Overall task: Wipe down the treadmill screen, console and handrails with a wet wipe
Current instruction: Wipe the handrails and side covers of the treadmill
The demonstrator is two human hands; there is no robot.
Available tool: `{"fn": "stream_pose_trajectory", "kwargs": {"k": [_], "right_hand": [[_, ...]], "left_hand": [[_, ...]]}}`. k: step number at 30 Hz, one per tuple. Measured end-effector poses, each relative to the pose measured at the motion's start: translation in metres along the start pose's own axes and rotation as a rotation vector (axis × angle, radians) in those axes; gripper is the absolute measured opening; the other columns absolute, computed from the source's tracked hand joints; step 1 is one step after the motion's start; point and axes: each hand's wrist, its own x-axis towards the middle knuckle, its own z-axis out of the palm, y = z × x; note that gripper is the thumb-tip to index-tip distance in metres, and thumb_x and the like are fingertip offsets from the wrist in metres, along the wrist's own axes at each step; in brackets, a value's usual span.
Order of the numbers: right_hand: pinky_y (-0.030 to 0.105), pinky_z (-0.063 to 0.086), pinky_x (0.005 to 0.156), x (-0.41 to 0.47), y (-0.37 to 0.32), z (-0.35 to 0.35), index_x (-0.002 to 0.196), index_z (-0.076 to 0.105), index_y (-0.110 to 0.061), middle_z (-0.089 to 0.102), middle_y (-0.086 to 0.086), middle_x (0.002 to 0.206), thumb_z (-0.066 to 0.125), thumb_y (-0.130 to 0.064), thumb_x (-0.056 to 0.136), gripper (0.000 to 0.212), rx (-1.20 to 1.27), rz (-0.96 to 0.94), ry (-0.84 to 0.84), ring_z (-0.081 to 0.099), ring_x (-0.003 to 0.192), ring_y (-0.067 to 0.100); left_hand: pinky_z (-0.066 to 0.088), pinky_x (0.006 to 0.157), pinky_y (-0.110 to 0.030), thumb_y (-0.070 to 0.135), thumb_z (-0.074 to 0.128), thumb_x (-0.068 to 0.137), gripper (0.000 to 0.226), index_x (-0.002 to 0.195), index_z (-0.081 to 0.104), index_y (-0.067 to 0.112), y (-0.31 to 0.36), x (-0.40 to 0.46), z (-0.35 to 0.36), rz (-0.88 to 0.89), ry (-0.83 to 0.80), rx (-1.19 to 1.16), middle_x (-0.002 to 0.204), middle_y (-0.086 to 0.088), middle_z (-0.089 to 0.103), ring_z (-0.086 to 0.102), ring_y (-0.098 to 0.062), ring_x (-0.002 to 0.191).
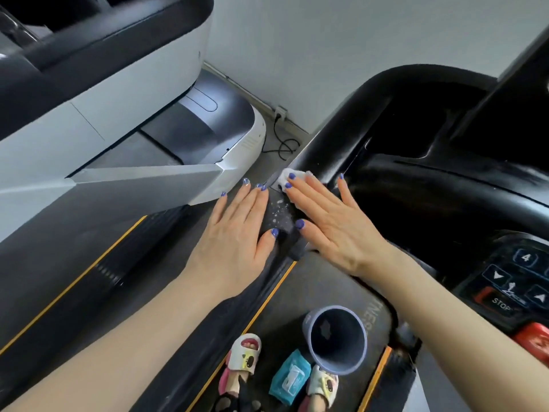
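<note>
A black treadmill handrail (pixel 341 126) curves from the top right down to the middle of the view. My right hand (pixel 329 215) lies flat on it with straight fingers and presses a crumpled white wet wipe (pixel 289 177) against the rail. My left hand (pixel 237 230) hovers or rests flat just left of the rail, fingers straight, holding nothing. White flecks (pixel 280 208) dot the rail between the two hands. The console keypad (pixel 517 281) with a STOP button sits at the right edge.
Below on the treadmill deck are a grey bin (pixel 335 337), a blue wipe pack (pixel 289 379) and my feet in slippers (pixel 245 352). A white and black treadmill (pixel 118 93) stands to the left. A cable and wall socket (pixel 280 114) lie by the wall.
</note>
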Motion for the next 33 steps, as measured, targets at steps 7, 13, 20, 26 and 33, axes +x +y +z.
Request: {"fn": "stream_pose_trajectory", "kwargs": {"k": [7,13,20,26,33], "right_hand": [[0.046,-0.016,0.122,-0.014,0.010,-0.008,0.161,0.010,-0.027,-0.001,-0.012,0.168,0.009,-0.057,0.101,0.067,-0.045,-0.109,-0.073,-0.009,0.153,0.005],[0.048,-0.015,0.122,0.001,0.001,-0.005,0.160,0.005,-0.028,-0.006,-0.014,0.167,0.005,-0.059,0.098,0.070,-0.048,-0.032,-0.094,-0.013,0.152,0.005],[0.044,-0.017,0.122,-0.011,0.008,-0.008,0.161,0.006,-0.026,-0.006,-0.011,0.167,0.008,-0.058,0.100,0.070,-0.053,-0.089,-0.089,-0.014,0.152,0.003],[0.044,-0.014,0.122,0.041,0.039,-0.026,0.161,0.015,-0.022,0.005,-0.006,0.169,0.001,-0.062,0.096,0.077,-0.151,0.020,-0.039,-0.005,0.154,0.007],[0.047,-0.014,0.123,-0.004,0.052,-0.019,0.160,0.002,-0.026,-0.009,-0.013,0.167,0.006,-0.060,0.100,0.069,-0.097,0.014,-0.001,-0.013,0.151,0.000]], "left_hand": [[0.005,0.123,-0.039,0.048,0.017,0.100,0.071,0.158,0.022,0.006,0.000,-0.003,-0.001,-0.005,0.001,-0.010,0.164,-0.007,0.022,0.007,-0.018,0.154],[0.008,0.124,-0.042,0.047,0.017,0.099,0.072,0.157,0.023,0.006,-0.001,0.000,0.000,-0.002,0.003,-0.025,0.164,-0.008,0.023,0.008,-0.019,0.154],[0.007,0.124,-0.041,0.049,0.016,0.099,0.072,0.157,0.022,0.007,0.001,-0.002,-0.001,-0.014,-0.013,-0.032,0.164,-0.007,0.021,0.007,-0.018,0.154],[0.007,0.123,-0.041,0.048,0.016,0.099,0.072,0.157,0.023,0.007,-0.001,-0.001,0.000,-0.008,-0.007,-0.037,0.164,-0.007,0.022,0.005,-0.017,0.154],[0.010,0.125,-0.043,0.046,0.016,0.099,0.071,0.157,0.023,0.005,0.001,-0.001,-0.001,-0.007,-0.014,-0.050,0.164,-0.008,0.023,0.005,-0.019,0.155]]}}
